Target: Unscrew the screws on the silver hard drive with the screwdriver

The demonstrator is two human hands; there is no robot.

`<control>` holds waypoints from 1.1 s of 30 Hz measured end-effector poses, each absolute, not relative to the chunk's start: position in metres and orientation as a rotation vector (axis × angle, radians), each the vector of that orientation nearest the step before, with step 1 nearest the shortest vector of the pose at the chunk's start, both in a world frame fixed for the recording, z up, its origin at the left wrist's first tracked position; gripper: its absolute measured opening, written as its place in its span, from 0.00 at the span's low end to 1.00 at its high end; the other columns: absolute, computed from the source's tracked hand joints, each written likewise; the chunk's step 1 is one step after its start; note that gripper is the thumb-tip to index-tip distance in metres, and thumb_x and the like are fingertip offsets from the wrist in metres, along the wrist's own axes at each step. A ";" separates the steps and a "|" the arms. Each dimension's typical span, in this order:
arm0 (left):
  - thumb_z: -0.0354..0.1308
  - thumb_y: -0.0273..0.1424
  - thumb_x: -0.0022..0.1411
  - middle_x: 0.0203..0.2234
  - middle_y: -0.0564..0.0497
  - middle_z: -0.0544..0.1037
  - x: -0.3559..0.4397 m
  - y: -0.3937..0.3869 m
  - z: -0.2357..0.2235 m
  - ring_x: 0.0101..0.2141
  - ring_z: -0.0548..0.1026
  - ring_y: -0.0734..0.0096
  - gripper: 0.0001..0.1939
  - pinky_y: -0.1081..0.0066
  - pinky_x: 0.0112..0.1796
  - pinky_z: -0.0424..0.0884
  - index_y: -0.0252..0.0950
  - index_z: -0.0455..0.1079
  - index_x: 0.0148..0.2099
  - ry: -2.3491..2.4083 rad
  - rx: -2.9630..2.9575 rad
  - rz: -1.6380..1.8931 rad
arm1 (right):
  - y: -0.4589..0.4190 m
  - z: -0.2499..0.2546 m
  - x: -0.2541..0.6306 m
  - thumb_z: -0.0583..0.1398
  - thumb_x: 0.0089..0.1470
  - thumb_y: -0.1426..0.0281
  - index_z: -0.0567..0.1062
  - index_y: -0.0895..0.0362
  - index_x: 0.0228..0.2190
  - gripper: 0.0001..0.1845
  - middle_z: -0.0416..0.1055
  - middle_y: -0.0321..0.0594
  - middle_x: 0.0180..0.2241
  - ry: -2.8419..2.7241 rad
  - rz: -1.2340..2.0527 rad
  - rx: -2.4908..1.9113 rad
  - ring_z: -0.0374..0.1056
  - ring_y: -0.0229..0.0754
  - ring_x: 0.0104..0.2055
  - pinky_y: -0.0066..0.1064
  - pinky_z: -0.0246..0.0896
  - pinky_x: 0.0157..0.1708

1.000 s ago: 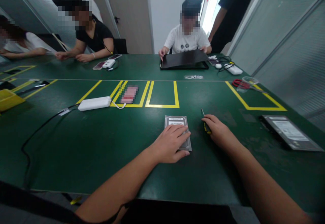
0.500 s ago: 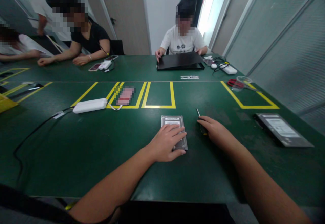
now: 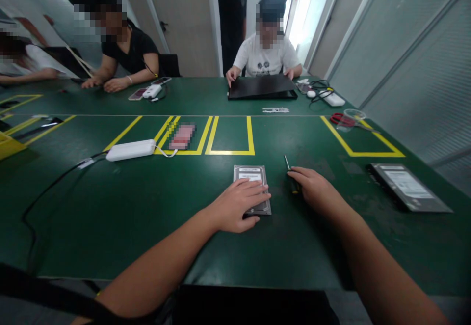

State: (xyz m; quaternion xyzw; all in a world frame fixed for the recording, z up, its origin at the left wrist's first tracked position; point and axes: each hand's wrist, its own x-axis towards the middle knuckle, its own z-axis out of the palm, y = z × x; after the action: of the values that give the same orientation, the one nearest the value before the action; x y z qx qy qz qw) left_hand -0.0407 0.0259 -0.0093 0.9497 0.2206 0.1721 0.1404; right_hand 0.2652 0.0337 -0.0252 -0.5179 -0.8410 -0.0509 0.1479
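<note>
A small silver hard drive (image 3: 249, 170) with a white label lies flat in front of me. Over its lower part rests my left hand (image 3: 241, 202), fingers stretched out and thumb apart near the drive's bottom edge. To the right of it, my right hand (image 3: 311, 185) is closed around a screwdriver (image 3: 293, 184) with a black and yellow handle. The thin metal shaft points away from me and slightly left, with its tip well apart from the drive. Part of the handle is hidden under my fingers.
A larger drive (image 3: 406, 185) lies at the right. Scissors (image 3: 342, 119) and a clear cup (image 3: 353, 115) are beyond it. At left, a white power bank (image 3: 130, 149) is cabled to a phone (image 3: 183, 136). Across the table (image 3: 128, 236), a person (image 3: 265, 50) holds a black panel (image 3: 261, 88).
My left hand has slid slightly left on the hard drive, its thumb shifting too. My right hand stays almost still with the screwdriver. Behind, a standing person in black has moved left.
</note>
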 end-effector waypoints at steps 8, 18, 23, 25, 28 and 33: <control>0.58 0.37 0.62 0.66 0.45 0.63 -0.040 0.028 -0.013 0.67 0.59 0.55 0.31 0.50 0.65 0.51 0.40 0.62 0.67 0.650 2.732 0.488 | 0.030 -0.013 0.265 0.52 0.57 0.79 0.75 0.62 0.51 0.23 0.76 0.52 0.49 -2.433 -0.145 -1.562 0.72 0.52 0.49 0.43 0.68 0.52; 0.59 0.37 0.60 0.66 0.46 0.65 -0.040 0.032 -0.020 0.65 0.62 0.55 0.32 0.51 0.64 0.53 0.40 0.63 0.66 0.612 2.715 0.563 | 0.013 0.006 0.314 0.54 0.62 0.68 0.76 0.58 0.41 0.13 0.75 0.48 0.38 -2.421 -0.277 -2.109 0.72 0.49 0.39 0.36 0.61 0.36; 0.59 0.37 0.60 0.65 0.46 0.65 -0.041 0.033 -0.021 0.64 0.63 0.55 0.32 0.51 0.64 0.53 0.41 0.64 0.65 0.615 2.697 0.576 | 0.002 0.007 0.367 0.51 0.64 0.69 0.79 0.59 0.41 0.17 0.75 0.54 0.39 -2.331 -0.295 -2.437 0.73 0.51 0.37 0.38 0.56 0.31; 0.60 0.37 0.59 0.65 0.46 0.65 -0.041 0.033 -0.020 0.64 0.63 0.55 0.32 0.51 0.64 0.53 0.41 0.64 0.65 0.619 2.692 0.571 | -0.001 0.001 0.392 0.53 0.63 0.69 0.80 0.59 0.44 0.17 0.75 0.56 0.42 -2.301 -0.334 -2.454 0.73 0.52 0.39 0.39 0.58 0.34; 0.60 0.37 0.59 0.65 0.46 0.66 -0.041 0.032 -0.018 0.64 0.64 0.54 0.32 0.51 0.64 0.53 0.41 0.64 0.65 0.626 2.686 0.572 | -0.003 -0.010 0.424 0.54 0.63 0.67 0.80 0.56 0.48 0.18 0.74 0.56 0.46 -2.276 -0.436 -2.439 0.72 0.54 0.44 0.40 0.59 0.37; 0.61 0.36 0.58 0.64 0.47 0.66 -0.040 0.032 -0.018 0.64 0.63 0.55 0.32 0.51 0.64 0.53 0.41 0.64 0.65 0.629 2.684 0.584 | -0.002 -0.008 0.438 0.57 0.61 0.69 0.82 0.56 0.45 0.16 0.76 0.56 0.43 -2.353 -0.417 -2.331 0.72 0.49 0.42 0.37 0.61 0.39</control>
State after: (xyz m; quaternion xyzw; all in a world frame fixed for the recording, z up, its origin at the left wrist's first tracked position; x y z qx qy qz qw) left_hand -0.0402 0.0322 -0.0178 0.9400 0.2203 0.2046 0.1611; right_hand 0.4382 -0.0018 -0.0081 -0.6949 -0.7015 -0.1242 -0.0980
